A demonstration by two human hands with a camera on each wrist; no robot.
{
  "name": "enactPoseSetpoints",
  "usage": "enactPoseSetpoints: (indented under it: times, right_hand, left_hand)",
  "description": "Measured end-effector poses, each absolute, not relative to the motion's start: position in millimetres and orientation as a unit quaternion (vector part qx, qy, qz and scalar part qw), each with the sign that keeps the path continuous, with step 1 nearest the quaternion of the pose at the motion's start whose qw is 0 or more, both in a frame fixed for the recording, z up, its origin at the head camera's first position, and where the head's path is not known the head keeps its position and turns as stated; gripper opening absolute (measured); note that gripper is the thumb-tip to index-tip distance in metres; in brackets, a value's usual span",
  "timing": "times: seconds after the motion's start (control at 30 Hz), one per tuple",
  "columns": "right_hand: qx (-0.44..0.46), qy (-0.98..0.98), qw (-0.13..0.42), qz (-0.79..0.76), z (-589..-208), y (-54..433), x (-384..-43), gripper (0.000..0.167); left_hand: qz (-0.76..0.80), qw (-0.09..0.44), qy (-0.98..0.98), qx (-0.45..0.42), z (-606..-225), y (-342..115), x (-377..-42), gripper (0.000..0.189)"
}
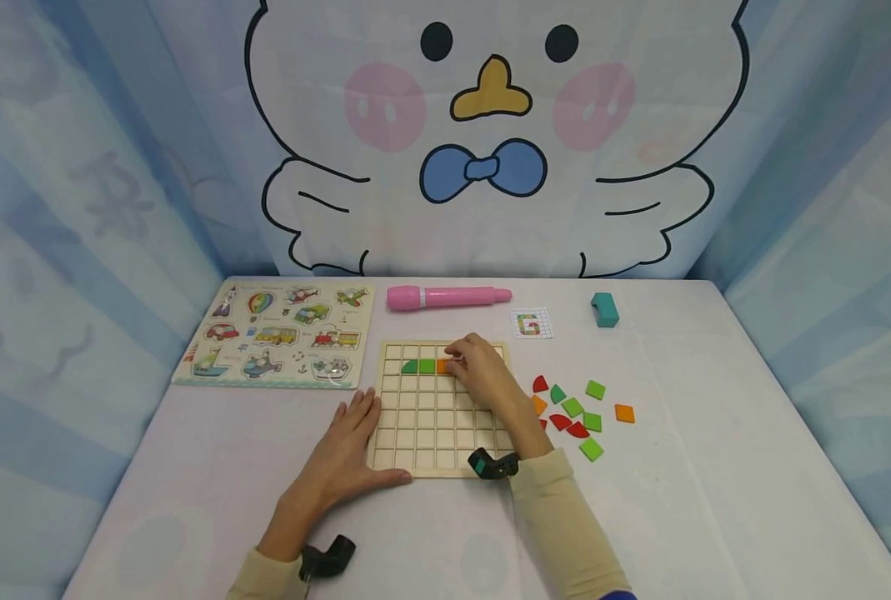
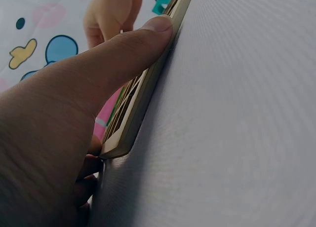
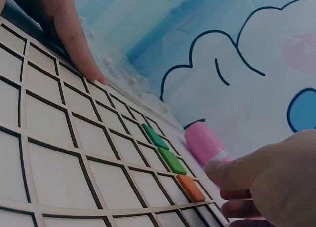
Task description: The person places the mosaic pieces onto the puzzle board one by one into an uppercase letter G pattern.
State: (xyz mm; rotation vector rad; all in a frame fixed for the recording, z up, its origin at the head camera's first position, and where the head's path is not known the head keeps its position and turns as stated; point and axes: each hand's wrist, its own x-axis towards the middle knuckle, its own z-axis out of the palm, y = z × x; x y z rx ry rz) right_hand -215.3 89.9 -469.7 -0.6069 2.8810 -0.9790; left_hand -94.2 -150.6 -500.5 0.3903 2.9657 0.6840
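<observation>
Beige fabric sleeves [image 1: 565,517], two of them, reach forward across a pale table [image 1: 700,517]. Between the hands lies a flat wooden board [image 1: 406,437], its thin raised strips forming square cells. Three tiles sit in a row near its far edge: a green rounded tile [image 1: 410,367], a green square [image 1: 427,367] and an orange square [image 1: 442,367]. At least eleven loose tiles [image 1: 592,422] lie to the right. The left hand [image 1: 347,450] spreads along the board's near-left corner, thumb on the edge. The right hand [image 1: 486,375] bends beside the orange square; whether it pinches anything cannot be told.
</observation>
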Motion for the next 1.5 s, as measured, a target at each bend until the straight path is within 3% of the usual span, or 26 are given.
enactPoseSetpoints:
  times: [0.47,0.83,1.5]
  right_hand:
    - [-0.186,0.929,0.008,-0.319,-461,94,-213,0.042]
    - [-0.174,0.937,-0.021,-0.301,-460,120,-206,0.045]
    - [-0.173,0.947,-0.024,-0.270,-460,145,-190,0.048]
  left_hand:
    - [0.234,0.039,0.964,0.123,-503,-148,-95,0.123]
    - [0.238,0.043,0.962,0.123,-502,-149,-96,0.124]
    - [0.242,0.043,0.962,0.122,-499,-150,-94,0.125]
